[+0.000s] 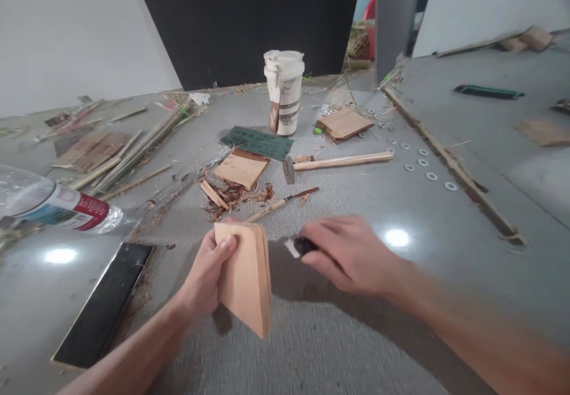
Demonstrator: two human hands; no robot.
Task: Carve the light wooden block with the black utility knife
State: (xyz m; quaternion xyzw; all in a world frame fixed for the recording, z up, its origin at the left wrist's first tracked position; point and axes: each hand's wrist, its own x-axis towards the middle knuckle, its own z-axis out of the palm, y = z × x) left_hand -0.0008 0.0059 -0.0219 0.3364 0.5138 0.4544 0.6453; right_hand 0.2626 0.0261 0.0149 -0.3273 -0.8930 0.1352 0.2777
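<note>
Wooden block in one hand, short blade in the other

At the lower centre of the frame, the left hand (pixel 207 270) is closing round the left edge of a pale wooden block (pixel 243 276), its thumb pressing on the smooth, flat face. The block is tilting, its layered-looking right side facing the right hand (pixel 345 252). That hand is curling its fingers firmly around a small dark tool (pixel 305 245), whose flat, pale tip is pointing left, apart from the block.

Above them, crumbly brown shavings (pixel 236 196) are lying beside a squarish wood piece (pixel 241 169), which is touching a dark green, matte sheet (pixel 258 141). A hammer (pixel 342 160) with a smooth wooden handle is stretching rightward.

Bare, finely streaked grey surface (pixel 285 359) is showing at bottom centre and right of the right hand, as far as a rough wooden strip (pixel 454 163). At lower left, a glossy black slab (pixel 104 306) is edging the left forearm's room.
</note>
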